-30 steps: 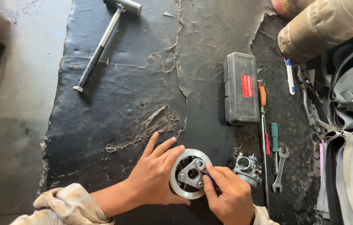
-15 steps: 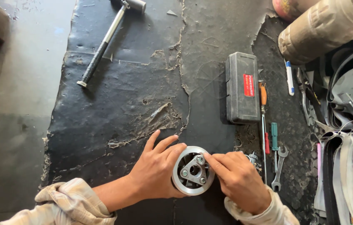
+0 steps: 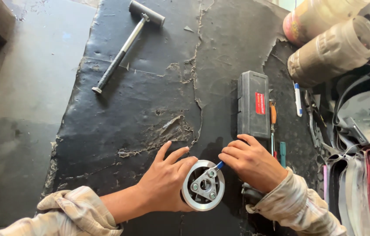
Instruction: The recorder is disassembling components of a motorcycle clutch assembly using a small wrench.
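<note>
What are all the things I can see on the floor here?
Round metal wheel part: one, silver, bottom middle, on the mat.
Blue-tipped tool: one, at the wheel part's upper right edge.
Hammer: one, black and silver, top.
Tool case: one, dark grey, right of middle.
Screwdriver: one, orange handle, beside the case.
Mat: one, black, cracked.
Rolls: two, top right.
Left hand: steadies the wheel part.
Right hand: holds the blue-tipped tool.
</note>
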